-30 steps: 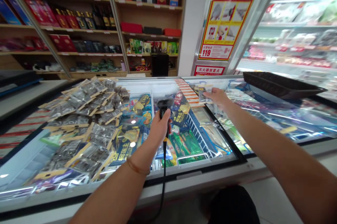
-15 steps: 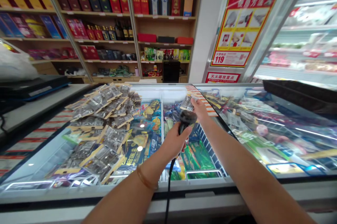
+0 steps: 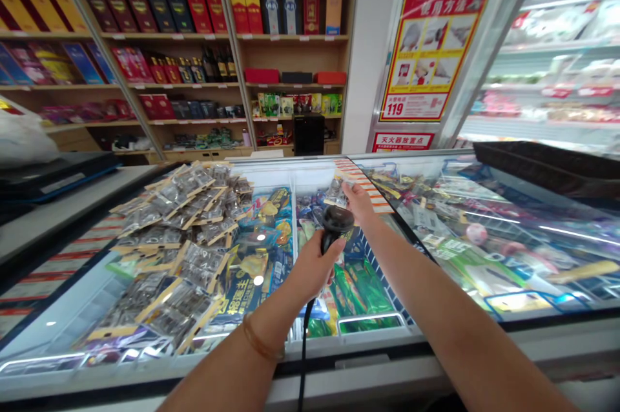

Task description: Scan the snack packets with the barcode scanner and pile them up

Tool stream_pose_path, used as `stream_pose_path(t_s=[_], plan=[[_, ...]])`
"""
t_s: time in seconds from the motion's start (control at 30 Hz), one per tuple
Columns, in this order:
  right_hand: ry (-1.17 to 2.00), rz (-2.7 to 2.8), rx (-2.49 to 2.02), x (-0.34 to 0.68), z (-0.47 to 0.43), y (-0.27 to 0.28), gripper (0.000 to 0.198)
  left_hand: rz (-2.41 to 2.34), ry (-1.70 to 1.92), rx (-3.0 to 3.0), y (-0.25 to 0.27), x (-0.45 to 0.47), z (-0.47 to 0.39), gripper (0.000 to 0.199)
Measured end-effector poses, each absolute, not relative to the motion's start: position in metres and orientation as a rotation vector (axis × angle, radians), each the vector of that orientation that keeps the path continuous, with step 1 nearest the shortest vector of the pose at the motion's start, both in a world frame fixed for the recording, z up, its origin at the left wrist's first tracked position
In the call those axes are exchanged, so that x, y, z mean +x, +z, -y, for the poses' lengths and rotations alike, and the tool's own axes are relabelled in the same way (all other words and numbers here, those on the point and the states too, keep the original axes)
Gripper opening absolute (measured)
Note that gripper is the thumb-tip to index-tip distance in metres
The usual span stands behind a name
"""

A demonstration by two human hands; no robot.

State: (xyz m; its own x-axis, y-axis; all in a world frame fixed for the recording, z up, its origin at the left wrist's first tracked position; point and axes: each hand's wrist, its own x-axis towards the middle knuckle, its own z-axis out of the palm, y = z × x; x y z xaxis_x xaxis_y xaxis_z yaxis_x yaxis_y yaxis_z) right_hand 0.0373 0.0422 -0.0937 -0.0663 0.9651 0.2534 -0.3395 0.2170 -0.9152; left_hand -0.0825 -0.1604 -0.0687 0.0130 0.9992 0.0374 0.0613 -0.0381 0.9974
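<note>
My left hand (image 3: 314, 265) is wrapped round the handle of a black corded barcode scanner (image 3: 338, 218), its head pointing away from me. Just beyond the scanner head, my right hand (image 3: 358, 200) pinches a small clear packet (image 3: 336, 192) with dark contents by its right edge. The scanner's black cord (image 3: 305, 347) hangs down past the freezer's front edge. To the left, a heap of similar packets (image 3: 201, 263) with tan card strips lies on the glass lid. Both hands are above the glass-topped freezer (image 3: 293, 205).
Under the glass lie blue snack bags (image 3: 252, 270) and green packs (image 3: 361, 289) in baskets. A long dark tray (image 3: 537, 170) rests on the right side. A black device (image 3: 53, 173) stands on the left counter. Shelves of boxes (image 3: 295, 37) line the back wall, beside a red poster (image 3: 436, 37).
The whole view has shifted slightly, so the shelves and freezer sit a little further left. Both hands keep their hold on the scanner and the packet.
</note>
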Motion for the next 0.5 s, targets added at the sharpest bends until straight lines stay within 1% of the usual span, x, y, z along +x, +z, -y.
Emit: stream_pose_path(t_s=[0.27,0.37,0.43,0.5], plan=[[1.210,1.194,-0.786,0.0371,-0.0373,-0.0893,0.062,-1.237,1.198,1.279,-0.0691,-0.0836,0.1612,0.048],[1.174,1.229,-0.800,0.0375,-0.0367,-0.0903,0.060,-1.251,1.192,1.286,-0.0708,-0.0832,0.1607,0.047],[1.100,1.276,-0.840,0.0380,-0.0381,-0.0923,0.057,-1.253,1.194,1.275,-0.0710,-0.0828,0.1601,0.047],[0.956,1.337,-0.941,0.0383,-0.0407,-0.0943,0.054,-1.246,1.211,1.245,-0.0689,-0.0822,0.1596,0.048]])
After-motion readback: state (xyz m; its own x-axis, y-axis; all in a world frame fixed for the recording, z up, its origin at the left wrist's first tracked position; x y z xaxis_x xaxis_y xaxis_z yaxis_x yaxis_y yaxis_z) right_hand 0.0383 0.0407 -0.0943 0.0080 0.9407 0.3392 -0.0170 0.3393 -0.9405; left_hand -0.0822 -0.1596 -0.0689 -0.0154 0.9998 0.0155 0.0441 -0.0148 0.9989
